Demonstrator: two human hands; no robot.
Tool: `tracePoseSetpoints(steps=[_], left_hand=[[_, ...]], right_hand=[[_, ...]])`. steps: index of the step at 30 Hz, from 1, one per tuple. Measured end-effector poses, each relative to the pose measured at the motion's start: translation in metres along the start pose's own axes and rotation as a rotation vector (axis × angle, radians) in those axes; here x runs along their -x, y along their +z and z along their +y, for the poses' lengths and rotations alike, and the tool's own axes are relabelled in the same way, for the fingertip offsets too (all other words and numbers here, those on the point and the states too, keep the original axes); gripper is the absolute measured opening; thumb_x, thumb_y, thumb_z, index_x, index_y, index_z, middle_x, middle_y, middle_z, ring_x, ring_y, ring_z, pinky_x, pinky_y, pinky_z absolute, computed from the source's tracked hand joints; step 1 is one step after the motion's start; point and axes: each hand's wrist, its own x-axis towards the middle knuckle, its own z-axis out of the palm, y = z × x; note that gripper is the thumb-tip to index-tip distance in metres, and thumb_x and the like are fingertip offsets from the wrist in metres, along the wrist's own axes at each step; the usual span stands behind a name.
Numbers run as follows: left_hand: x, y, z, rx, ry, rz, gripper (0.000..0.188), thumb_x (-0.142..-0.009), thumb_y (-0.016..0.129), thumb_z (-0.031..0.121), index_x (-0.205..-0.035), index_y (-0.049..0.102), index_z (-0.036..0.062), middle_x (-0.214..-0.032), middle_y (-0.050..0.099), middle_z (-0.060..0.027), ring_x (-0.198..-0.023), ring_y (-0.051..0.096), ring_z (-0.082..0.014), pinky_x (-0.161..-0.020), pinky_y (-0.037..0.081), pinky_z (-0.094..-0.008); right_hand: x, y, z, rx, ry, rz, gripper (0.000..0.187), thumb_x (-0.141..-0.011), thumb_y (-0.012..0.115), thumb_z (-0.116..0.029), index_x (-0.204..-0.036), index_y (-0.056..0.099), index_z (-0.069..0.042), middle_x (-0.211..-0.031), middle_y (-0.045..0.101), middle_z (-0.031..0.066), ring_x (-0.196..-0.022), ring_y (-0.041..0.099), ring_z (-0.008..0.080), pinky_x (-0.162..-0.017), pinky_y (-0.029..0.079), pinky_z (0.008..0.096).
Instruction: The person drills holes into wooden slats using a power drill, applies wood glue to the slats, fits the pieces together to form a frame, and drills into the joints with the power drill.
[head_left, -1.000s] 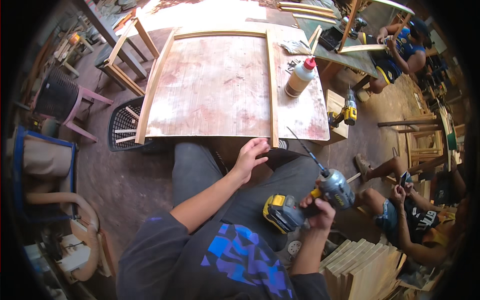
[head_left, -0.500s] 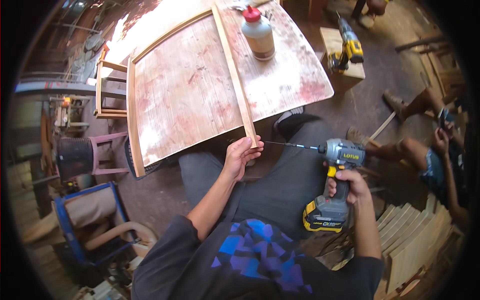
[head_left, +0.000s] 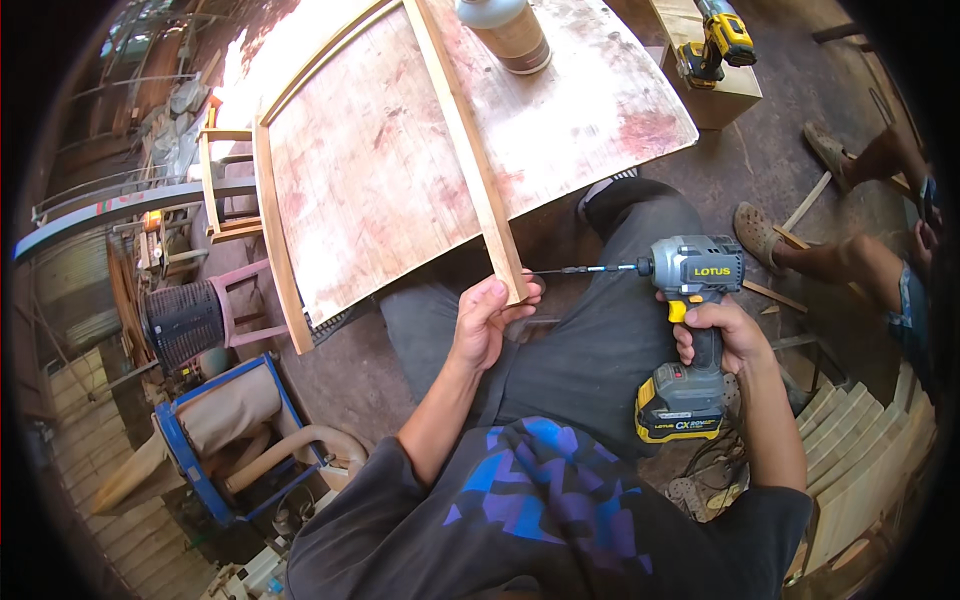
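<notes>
A frame of pale wooden strips (head_left: pixel 465 150) lies on the worn tabletop (head_left: pixel 370 220), and the near end of one strip sticks out past the table's edge. My left hand (head_left: pixel 485 322) pinches that end between thumb and fingers. In my right hand (head_left: pixel 725 335) is a cordless impact driver (head_left: pixel 700 270), grey and black with a yellow battery, held level above my thigh. Its long thin bit (head_left: pixel 590 269) points left at the side of the strip, close to my left fingertips. Those fingers partly hide the bit's tip, so I cannot tell whether it touches the wood.
A bottle (head_left: pixel 510 40) stands on the tabletop. A yellow-black drill (head_left: pixel 722 45) rests on a wooden block (head_left: pixel 725 100) at the far right. Another person's legs (head_left: pixel 850 260) are at the right, above stacked boards (head_left: pixel 860 450). A pink-legged stool (head_left: pixel 240 305) and a blue-framed machine (head_left: pixel 205 430) stand left.
The whole view has shifted, sliding the bottle and drill toward the upper edge. Both hands keep their holds, and the bit still points at the strip's end.
</notes>
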Motion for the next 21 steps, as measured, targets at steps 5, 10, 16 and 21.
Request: tracePoseSetpoints(steps=[5, 10, 16, 21], left_hand=[[-0.001, -0.005, -0.004, -0.019, -0.001, -0.013, 0.055, -0.101, 0.059, 0.036, -0.131, 0.055, -0.0090, -0.112, 0.071, -0.0196, -0.102, 0.070, -0.0240, -0.090, 0.058, -0.0346], [-0.001, -0.008, -0.005, -0.025, -0.007, -0.015, 0.054, -0.100, 0.060, 0.036, -0.130, 0.056, -0.0092, -0.111, 0.071, -0.0197, -0.100, 0.071, -0.0242, -0.089, 0.058, -0.0340], [-0.001, -0.014, -0.013, -0.075, 0.014, -0.046, 0.050, -0.099, 0.062, 0.035, -0.124, 0.060, -0.0083, -0.105, 0.071, -0.0164, -0.096, 0.069, -0.0206, -0.088, 0.057, -0.0332], [-0.002, -0.023, -0.031, -0.050, 0.030, -0.026, 0.046, -0.098, 0.065, 0.033, -0.122, 0.063, -0.0060, -0.101, 0.071, -0.0122, -0.095, 0.068, -0.0183, -0.089, 0.055, -0.0331]], right_hand=[[0.000, 0.007, 0.000, -0.012, -0.002, 0.035, 0.050, -0.078, 0.067, -0.009, -0.125, 0.056, 0.006, -0.070, 0.062, 0.0109, -0.054, 0.061, 0.0180, -0.055, 0.053, 0.0302], [0.000, 0.007, 0.001, 0.002, -0.001, 0.024, 0.049, -0.079, 0.066, -0.009, -0.125, 0.056, 0.006, -0.070, 0.062, 0.0108, -0.054, 0.061, 0.0183, -0.055, 0.053, 0.0307], [-0.004, 0.006, -0.011, -0.006, 0.113, -0.029, 0.049, -0.080, 0.067, -0.012, -0.125, 0.057, 0.003, -0.070, 0.062, 0.0106, -0.058, 0.063, 0.0195, -0.059, 0.053, 0.0331], [-0.028, -0.016, -0.015, -0.037, 0.301, -0.088, 0.044, -0.072, 0.066, -0.013, -0.113, 0.060, 0.000, -0.068, 0.060, 0.0119, -0.057, 0.060, 0.0244, -0.061, 0.052, 0.0414]])
